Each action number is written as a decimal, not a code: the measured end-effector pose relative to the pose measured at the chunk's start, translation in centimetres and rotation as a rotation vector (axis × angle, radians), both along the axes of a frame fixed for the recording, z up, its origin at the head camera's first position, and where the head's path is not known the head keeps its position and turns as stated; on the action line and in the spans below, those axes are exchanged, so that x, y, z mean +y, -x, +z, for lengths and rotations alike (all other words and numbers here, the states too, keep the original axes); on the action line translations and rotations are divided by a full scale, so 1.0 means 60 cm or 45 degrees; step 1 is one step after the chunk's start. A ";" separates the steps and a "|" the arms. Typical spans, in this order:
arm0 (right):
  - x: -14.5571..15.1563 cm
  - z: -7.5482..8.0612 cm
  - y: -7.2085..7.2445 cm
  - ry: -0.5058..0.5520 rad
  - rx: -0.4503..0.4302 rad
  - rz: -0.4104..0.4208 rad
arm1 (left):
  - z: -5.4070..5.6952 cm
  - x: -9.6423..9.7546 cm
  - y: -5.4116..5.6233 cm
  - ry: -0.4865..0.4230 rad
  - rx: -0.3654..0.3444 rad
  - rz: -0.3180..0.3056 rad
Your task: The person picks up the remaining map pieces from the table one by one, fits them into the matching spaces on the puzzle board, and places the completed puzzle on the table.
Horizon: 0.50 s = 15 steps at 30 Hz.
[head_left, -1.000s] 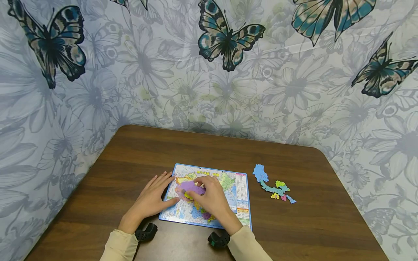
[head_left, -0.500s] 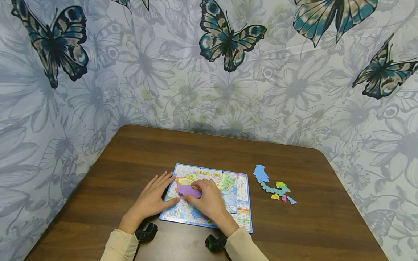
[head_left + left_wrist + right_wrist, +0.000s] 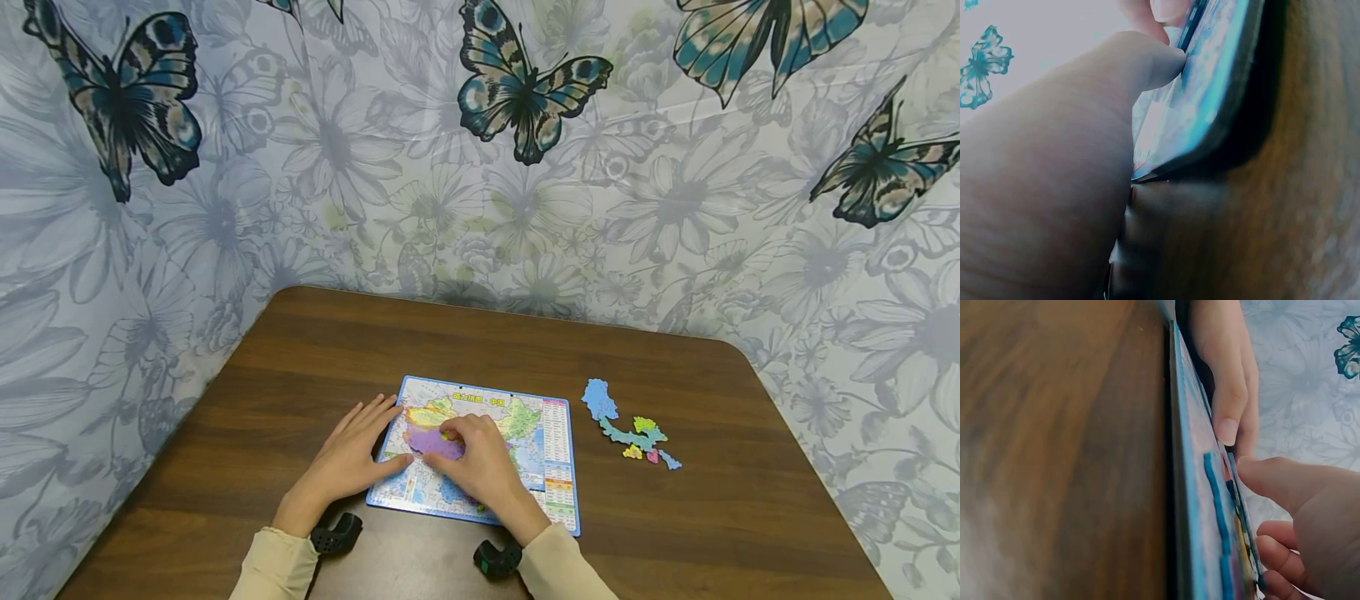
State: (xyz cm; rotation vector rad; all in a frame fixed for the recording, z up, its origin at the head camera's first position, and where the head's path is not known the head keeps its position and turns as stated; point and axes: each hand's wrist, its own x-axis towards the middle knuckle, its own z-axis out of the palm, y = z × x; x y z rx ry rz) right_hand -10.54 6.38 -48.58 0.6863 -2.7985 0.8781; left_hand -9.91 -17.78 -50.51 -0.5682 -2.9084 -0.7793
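Note:
A map puzzle board (image 3: pixel 557 442) with a blue border lies on the table in the head view. On its left half is a purple puzzle piece (image 3: pixel 431 442), pinched at its right side between the thumb and bent forefinger of my right hand (image 3: pixel 486 462). That hand covers several pieces around the board's middle. Along the board's left edge rests my left hand (image 3: pixel 345 457), fingers straight, its thumb touching the lower left part. The left wrist view shows this thumb (image 3: pixel 1141 59) against the board's edge. Both hands meet the board edge-on in the right wrist view.
Loose puzzle pieces lie right of the board: a large blue one (image 3: pixel 599 398), a long teal one (image 3: pixel 627 435), a yellow one (image 3: pixel 632 452), a pink one (image 3: pixel 652 456) and others. Behind the brown table (image 3: pixel 480 342) hangs a butterfly-patterned cloth (image 3: pixel 360 183).
My right hand has brought the purple piece slightly left and down, and it now looks flatter on the board. In the last half second almost nothing moved. The left hand stays put.

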 end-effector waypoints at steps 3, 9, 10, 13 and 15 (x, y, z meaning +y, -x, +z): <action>0.008 0.004 0.001 -0.011 -0.026 0.039 | 0.000 0.001 0.000 -0.001 0.003 0.000; 0.019 0.011 0.001 -0.036 -0.050 0.147 | 0.001 0.000 0.000 -0.009 0.027 -0.003; 0.019 0.011 0.001 -0.039 -0.046 0.160 | 0.001 -0.001 0.000 -0.011 0.028 -0.002; 0.019 0.009 0.002 -0.038 -0.031 0.184 | 0.000 -0.001 0.000 -0.011 0.014 0.000; 0.018 0.007 0.002 -0.032 -0.020 0.189 | 0.000 -0.001 0.000 -0.005 -0.002 0.002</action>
